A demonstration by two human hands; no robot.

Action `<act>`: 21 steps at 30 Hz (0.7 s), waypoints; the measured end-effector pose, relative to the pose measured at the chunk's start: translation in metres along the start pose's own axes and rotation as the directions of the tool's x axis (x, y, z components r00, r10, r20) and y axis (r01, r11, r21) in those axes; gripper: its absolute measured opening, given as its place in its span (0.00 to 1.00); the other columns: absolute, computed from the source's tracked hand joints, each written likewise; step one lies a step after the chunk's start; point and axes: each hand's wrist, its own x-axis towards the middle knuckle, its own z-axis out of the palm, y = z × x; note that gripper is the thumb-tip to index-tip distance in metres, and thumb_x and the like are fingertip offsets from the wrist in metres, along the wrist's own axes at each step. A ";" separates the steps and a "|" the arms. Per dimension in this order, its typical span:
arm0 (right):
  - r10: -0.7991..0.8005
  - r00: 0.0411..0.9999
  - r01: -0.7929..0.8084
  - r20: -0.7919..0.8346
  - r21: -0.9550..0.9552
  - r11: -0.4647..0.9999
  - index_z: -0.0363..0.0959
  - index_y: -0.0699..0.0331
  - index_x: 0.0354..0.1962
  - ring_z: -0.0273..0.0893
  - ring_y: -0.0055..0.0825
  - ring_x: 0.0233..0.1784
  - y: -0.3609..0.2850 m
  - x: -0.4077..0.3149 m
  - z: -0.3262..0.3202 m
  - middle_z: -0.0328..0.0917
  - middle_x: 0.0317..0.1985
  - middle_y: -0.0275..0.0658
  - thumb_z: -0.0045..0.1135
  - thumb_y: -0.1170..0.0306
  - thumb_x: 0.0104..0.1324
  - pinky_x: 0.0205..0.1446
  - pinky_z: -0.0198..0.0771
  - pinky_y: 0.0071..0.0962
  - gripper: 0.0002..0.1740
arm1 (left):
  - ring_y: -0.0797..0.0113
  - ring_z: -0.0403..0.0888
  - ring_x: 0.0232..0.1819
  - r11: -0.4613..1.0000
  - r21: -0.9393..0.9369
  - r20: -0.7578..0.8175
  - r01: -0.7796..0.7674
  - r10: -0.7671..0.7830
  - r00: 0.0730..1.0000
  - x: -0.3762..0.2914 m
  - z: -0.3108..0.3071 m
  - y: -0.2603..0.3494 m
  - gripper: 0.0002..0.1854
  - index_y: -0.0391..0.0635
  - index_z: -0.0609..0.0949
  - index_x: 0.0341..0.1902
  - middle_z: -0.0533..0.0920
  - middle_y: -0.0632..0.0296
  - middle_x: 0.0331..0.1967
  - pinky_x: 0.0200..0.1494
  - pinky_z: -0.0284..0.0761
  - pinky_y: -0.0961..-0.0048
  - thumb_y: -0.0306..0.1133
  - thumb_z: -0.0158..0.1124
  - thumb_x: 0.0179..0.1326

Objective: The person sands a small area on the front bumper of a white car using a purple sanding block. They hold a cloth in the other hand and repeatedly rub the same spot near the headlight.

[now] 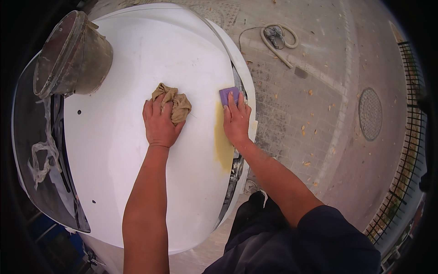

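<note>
A white car hood point(130, 137) fills the middle of the head view. My left hand point(161, 123) presses on a crumpled brown cloth point(179, 106) at the middle of the hood, fingers curled over it. My right hand point(236, 120) holds a purple sanding pad or sheet point(226, 94) flat against the hood's front edge. Beneath and beside my right hand lies a yellowish patch of filler or primer point(223, 147), running along that edge. Below the patch, dark gaps show between the hood and the front bumper.
A dirty bucket point(90, 61) sits on the hood near the windshield point(25, 137), where torn plastic film point(51, 150) hangs. A power tool point(273, 36) with a coiled hose point(296, 39) lies on the paving. A manhole cover point(370, 114) and a metal fence point(405, 137) stand further right.
</note>
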 end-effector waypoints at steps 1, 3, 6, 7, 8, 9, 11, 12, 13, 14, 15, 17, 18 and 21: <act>0.050 0.998 -0.050 -0.049 0.009 0.999 0.74 0.59 0.80 0.66 0.63 0.74 0.004 0.015 0.003 0.63 0.85 0.62 0.62 0.71 0.82 0.82 0.66 0.53 0.31 | 0.36 0.62 0.83 1.000 -0.002 0.003 0.008 -0.008 1.000 -0.001 0.000 0.000 0.36 0.51 0.82 0.67 0.72 0.58 0.82 0.85 0.63 0.42 0.41 0.87 0.54; 0.078 0.997 -0.078 0.003 0.028 0.997 0.74 0.59 0.80 0.66 0.63 0.74 0.001 0.010 0.002 0.63 0.85 0.63 0.62 0.71 0.83 0.81 0.67 0.54 0.31 | 0.36 0.62 0.83 1.000 -0.008 0.005 0.016 -0.016 1.000 0.000 0.001 0.000 0.37 0.51 0.82 0.68 0.72 0.58 0.82 0.86 0.63 0.41 0.42 0.87 0.54; -0.075 0.989 0.080 0.126 -0.039 0.996 0.75 0.59 0.80 0.65 0.62 0.76 -0.006 -0.037 -0.012 0.58 0.88 0.62 0.62 0.71 0.82 0.84 0.63 0.53 0.31 | 0.36 0.62 0.83 1.000 0.008 0.008 0.018 -0.018 1.000 0.000 0.001 0.001 0.36 0.51 0.82 0.68 0.72 0.58 0.82 0.85 0.63 0.41 0.42 0.86 0.54; -0.111 0.987 0.112 0.120 -0.003 0.994 0.75 0.59 0.80 0.65 0.62 0.76 -0.007 -0.046 -0.016 0.57 0.88 0.62 0.62 0.71 0.82 0.84 0.63 0.53 0.31 | 0.36 0.62 0.83 1.000 0.006 0.007 0.017 -0.017 1.000 0.000 0.000 0.001 0.36 0.51 0.82 0.68 0.72 0.58 0.82 0.85 0.63 0.41 0.41 0.86 0.54; -0.119 0.979 0.118 0.164 0.017 0.993 0.75 0.59 0.80 0.65 0.62 0.76 -0.005 -0.050 -0.018 0.56 0.89 0.62 0.63 0.71 0.82 0.85 0.62 0.53 0.31 | 0.36 0.62 0.83 1.000 0.006 -0.003 0.014 -0.014 1.000 0.000 0.000 0.001 0.36 0.51 0.82 0.67 0.72 0.58 0.82 0.85 0.63 0.41 0.41 0.86 0.54; -0.107 0.967 0.103 0.229 0.030 0.994 0.76 0.59 0.79 0.65 0.61 0.76 -0.003 -0.051 -0.019 0.55 0.89 0.61 0.63 0.71 0.81 0.85 0.61 0.53 0.31 | 0.36 0.62 0.83 1.000 0.006 -0.017 0.002 -0.002 1.000 -0.001 0.000 0.001 0.37 0.51 0.82 0.67 0.72 0.58 0.82 0.85 0.63 0.41 0.41 0.86 0.54; -0.087 0.992 0.085 0.092 0.022 0.996 0.74 0.60 0.80 0.66 0.64 0.76 0.004 -0.015 -0.011 0.59 0.87 0.64 0.61 0.70 0.83 0.84 0.62 0.54 0.30 | 0.36 0.62 0.83 1.000 -0.003 -0.012 -0.001 0.001 1.000 -0.001 0.001 0.001 0.36 0.50 0.82 0.67 0.72 0.57 0.82 0.85 0.63 0.41 0.41 0.86 0.54; -0.070 0.998 0.070 0.006 0.034 0.997 0.74 0.60 0.80 0.66 0.64 0.76 0.009 0.010 -0.004 0.60 0.86 0.65 0.59 0.68 0.84 0.84 0.63 0.53 0.30 | 0.36 0.62 0.83 1.000 -0.004 -0.023 -0.004 0.004 1.000 -0.001 0.001 0.001 0.36 0.50 0.82 0.67 0.72 0.57 0.82 0.85 0.63 0.41 0.41 0.86 0.54; 0.024 1.000 -0.023 -0.019 0.047 0.999 0.72 0.60 0.81 0.66 0.65 0.75 0.012 0.035 -0.002 0.62 0.85 0.66 0.55 0.65 0.87 0.83 0.64 0.53 0.29 | 0.37 0.63 0.82 1.000 -0.010 -0.034 -0.005 0.005 0.999 0.000 0.002 0.001 0.36 0.50 0.83 0.67 0.73 0.57 0.81 0.86 0.62 0.41 0.42 0.87 0.54; 0.057 0.998 -0.057 0.009 -0.010 0.998 0.71 0.60 0.82 0.66 0.65 0.74 0.019 0.053 0.000 0.61 0.85 0.67 0.53 0.63 0.88 0.83 0.64 0.51 0.30 | 0.38 0.64 0.82 1.000 -0.015 -0.045 -0.005 0.004 0.999 0.000 0.002 0.001 0.36 0.50 0.83 0.66 0.73 0.56 0.81 0.87 0.61 0.40 0.43 0.88 0.54; 0.079 0.995 -0.079 0.058 0.000 0.997 0.70 0.60 0.82 0.67 0.66 0.75 0.018 0.047 0.000 0.60 0.86 0.67 0.53 0.64 0.88 0.83 0.64 0.52 0.30 | 0.39 0.65 0.81 1.000 -0.020 -0.053 -0.009 0.007 0.999 0.000 0.002 0.002 0.36 0.50 0.84 0.66 0.73 0.56 0.80 0.88 0.60 0.39 0.44 0.88 0.54; 0.046 0.998 -0.049 0.051 0.055 0.997 0.70 0.61 0.82 0.67 0.66 0.75 0.010 0.020 -0.006 0.60 0.86 0.68 0.55 0.64 0.87 0.83 0.63 0.52 0.31 | 0.39 0.65 0.81 1.000 0.000 -0.031 0.008 -0.008 0.999 0.001 0.001 0.003 0.36 0.50 0.84 0.66 0.73 0.56 0.80 0.88 0.60 0.40 0.44 0.88 0.54; 0.030 0.998 -0.032 0.053 0.049 0.998 0.70 0.60 0.82 0.67 0.66 0.74 0.007 -0.007 -0.009 0.61 0.85 0.68 0.58 0.66 0.86 0.82 0.63 0.55 0.31 | 0.39 0.65 0.81 0.999 0.022 -0.011 0.026 -0.026 1.000 0.000 0.000 0.004 0.36 0.50 0.84 0.66 0.73 0.57 0.80 0.87 0.60 0.40 0.44 0.88 0.54; 0.007 0.988 -0.012 0.156 0.027 1.000 0.70 0.61 0.82 0.68 0.63 0.75 0.000 -0.052 -0.023 0.59 0.86 0.68 0.57 0.67 0.86 0.83 0.60 0.55 0.31 | 0.39 0.64 0.82 0.998 0.025 0.037 0.063 -0.064 0.997 -0.003 -0.002 0.007 0.36 0.50 0.84 0.66 0.73 0.57 0.81 0.88 0.60 0.40 0.43 0.88 0.54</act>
